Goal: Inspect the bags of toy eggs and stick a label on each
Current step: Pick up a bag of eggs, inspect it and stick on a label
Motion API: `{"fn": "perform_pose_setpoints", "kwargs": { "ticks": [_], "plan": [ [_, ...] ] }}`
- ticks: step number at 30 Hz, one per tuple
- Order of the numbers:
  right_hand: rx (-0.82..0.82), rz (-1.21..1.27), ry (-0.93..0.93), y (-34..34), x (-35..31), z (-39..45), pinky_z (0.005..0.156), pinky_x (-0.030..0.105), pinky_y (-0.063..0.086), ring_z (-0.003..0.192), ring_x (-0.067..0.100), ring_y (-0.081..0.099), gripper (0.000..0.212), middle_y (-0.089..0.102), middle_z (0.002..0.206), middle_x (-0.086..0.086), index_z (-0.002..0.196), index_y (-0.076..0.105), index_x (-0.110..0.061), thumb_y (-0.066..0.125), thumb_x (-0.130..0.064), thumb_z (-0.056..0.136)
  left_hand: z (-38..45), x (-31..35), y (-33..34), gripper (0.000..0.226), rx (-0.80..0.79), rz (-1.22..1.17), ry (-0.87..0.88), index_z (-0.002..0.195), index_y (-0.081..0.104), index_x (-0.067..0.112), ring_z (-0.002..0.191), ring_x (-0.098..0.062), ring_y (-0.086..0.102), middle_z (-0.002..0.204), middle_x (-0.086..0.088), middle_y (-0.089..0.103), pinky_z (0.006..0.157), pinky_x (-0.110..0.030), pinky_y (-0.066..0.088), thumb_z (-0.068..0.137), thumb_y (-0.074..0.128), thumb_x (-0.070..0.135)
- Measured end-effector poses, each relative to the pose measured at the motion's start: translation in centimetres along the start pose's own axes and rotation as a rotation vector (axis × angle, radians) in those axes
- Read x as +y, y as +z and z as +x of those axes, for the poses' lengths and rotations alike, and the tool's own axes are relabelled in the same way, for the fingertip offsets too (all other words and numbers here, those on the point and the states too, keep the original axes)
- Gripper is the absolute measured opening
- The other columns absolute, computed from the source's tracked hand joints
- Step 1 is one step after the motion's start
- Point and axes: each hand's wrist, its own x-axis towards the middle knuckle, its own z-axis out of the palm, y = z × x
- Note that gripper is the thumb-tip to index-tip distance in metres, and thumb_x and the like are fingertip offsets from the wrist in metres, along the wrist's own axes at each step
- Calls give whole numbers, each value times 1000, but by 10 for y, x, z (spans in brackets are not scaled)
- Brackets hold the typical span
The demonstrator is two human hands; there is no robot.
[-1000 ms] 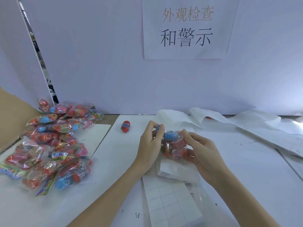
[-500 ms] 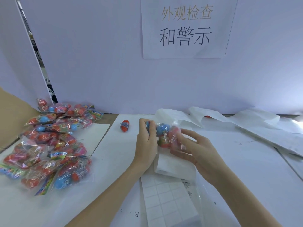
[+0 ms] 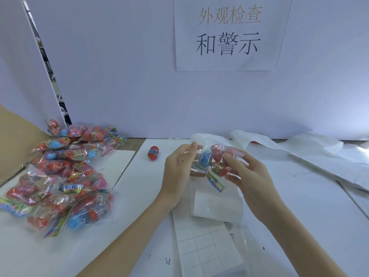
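Clear plastic catches the light at centre stage: a bag of toy eggs (image 3: 214, 159) is up off the table, held between both hands just in front of the white back wall (image 3: 123, 76). The left hand (image 3: 177, 170) has its thumb and fingertips pinched on the bag's left end, near a blue egg inside. The right hand (image 3: 247, 176) curls round the right side from behind and below, fingers bent over the red eggs, so the bag sits squarely in the gap between the two grips, bulging upward above the knuckles. A colourful header card (image 3: 215, 181) dangles from the bag's lower edge, hanging down between the wrists.

Under the hands, flat on the table (image 3: 311, 212), lies a label sheet (image 3: 199, 248) with a grid of white stickers, and along its right edge a strip of small printed warning text. A curled white paper piece (image 3: 215, 204) rests on the sheet's far end, directly beneath the held bag.

Off to the left, well apart from the hands, a heap of bagged eggs (image 3: 65, 174) sprawls over a white sheet, red and blue eggs showing through the crinkled film. One loose red egg (image 3: 153, 153) lies alone on the table between that heap and the left hand. On the wall above hangs a paper sign (image 3: 229, 33) with Chinese characters. Crumpled white backing strips (image 3: 299, 146) trail along the far right of the table.
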Motion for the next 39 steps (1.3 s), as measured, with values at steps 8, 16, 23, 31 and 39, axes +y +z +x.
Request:
{"fn": "perform_pose_setpoints", "kwargs": {
  "ticks": [8, 16, 23, 31, 39],
  "plan": [
    [-64, -16, 4, 0, 0, -3, 72, 21, 58, 85, 14, 76, 29, 80, 101, 3, 104, 82, -21, 57, -35, 105, 4, -4, -4, 13, -121, 70, -33, 100, 70, 24, 81, -11, 73, 85, -2, 75, 60, -22, 53, 105, 61, 33],
    [171, -543, -260, -3, 6, 3, 65, 20, 44, 65, 10, 58, 38, 63, 67, -17, 79, 74, -49, 51, -40, 107, 12, -6, -8, 4, 6, 220, 144, 90, 76, 25, 93, -8, 63, 106, 12, 65, 70, -24, 57, 93, 78, 23],
    [-26, -139, -116, -4, -6, -3, 71, 32, 63, 71, 26, 75, 23, 78, 80, 11, 113, 79, -34, 57, -35, 106, 16, 0, -17, 15, -42, 215, 192, 84, 77, 38, 66, -7, 50, 74, 15, 62, 65, -16, 44, 91, 80, 25],
    [15, -67, -142, -3, -6, -6, 81, 25, 61, 100, 24, 77, 28, 80, 103, 7, 125, 74, -35, 66, -21, 102, 10, -1, -13, 27, -235, -1, 55, 109, 64, 8, 94, -30, 75, 106, -7, 75, 73, -36, 59, 99, 60, 32],
    [63, 40, 12, -3, 3, 2, 82, 26, 57, 106, 19, 75, 52, 79, 111, 1, 135, 57, -25, 78, -9, 91, 14, -10, -10, 38, -86, -1, 44, 122, 54, 14, 79, -24, 76, 96, -8, 79, 68, -25, 58, 92, 78, 8]
  ]
}}
